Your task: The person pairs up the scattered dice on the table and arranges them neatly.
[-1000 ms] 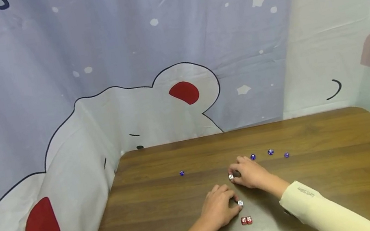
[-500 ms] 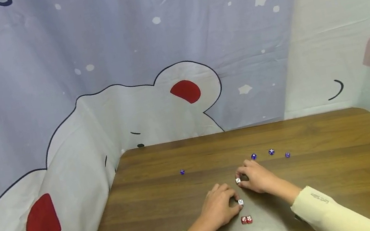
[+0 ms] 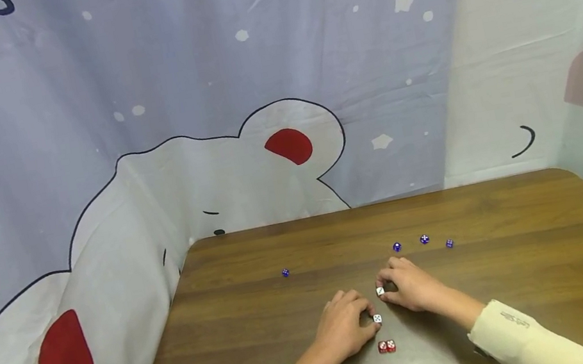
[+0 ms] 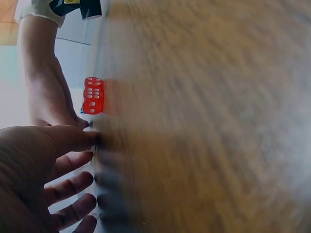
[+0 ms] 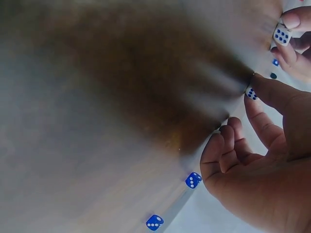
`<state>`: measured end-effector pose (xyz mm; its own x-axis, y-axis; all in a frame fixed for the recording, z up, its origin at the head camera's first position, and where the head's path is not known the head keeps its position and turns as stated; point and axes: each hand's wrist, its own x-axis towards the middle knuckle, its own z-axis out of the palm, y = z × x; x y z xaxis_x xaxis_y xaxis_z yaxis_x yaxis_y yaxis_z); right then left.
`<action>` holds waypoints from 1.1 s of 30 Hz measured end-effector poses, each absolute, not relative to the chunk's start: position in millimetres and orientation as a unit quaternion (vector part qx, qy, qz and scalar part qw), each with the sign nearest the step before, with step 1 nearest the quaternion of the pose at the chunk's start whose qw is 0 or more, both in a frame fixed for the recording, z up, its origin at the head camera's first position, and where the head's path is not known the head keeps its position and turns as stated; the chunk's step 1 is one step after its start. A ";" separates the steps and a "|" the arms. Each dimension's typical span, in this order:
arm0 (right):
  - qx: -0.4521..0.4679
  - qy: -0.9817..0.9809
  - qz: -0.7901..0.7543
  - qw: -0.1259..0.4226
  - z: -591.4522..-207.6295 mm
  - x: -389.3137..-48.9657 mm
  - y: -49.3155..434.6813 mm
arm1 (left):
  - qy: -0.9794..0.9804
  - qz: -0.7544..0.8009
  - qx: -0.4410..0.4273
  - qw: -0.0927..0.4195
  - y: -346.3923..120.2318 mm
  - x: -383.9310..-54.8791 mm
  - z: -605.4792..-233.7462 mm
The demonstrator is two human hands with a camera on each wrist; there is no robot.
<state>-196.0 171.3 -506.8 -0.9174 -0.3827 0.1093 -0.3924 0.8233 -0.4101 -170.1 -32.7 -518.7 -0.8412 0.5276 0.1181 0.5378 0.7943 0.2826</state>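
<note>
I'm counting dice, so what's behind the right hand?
In the head view, three blue dice lie on the table beyond the right hand. The patch the hand covers can't be seen there.

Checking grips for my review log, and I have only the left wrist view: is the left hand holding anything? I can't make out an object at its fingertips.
Observer: Yes, the head view shows the left hand pinching a white die.
Operator: And the other?
Observer: The right hand pinches a second white die, seen in the right wrist view.
Operator: Anything farther out?
Observer: In the head view, one blue die lies well to the left of three other blue dice.
</note>
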 end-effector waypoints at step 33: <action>0.245 -0.948 0.198 0.040 -508.5 -163.3 174.9 | -0.956 -0.129 -0.264 0.007 -33.0 -165.6 -513.0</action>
<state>-163.3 174.9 -508.5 -0.8772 -0.4480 0.1724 -0.4796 0.8023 -0.3553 -165.6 -33.0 -513.0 -0.8606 0.5026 0.0823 0.5064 0.8273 0.2430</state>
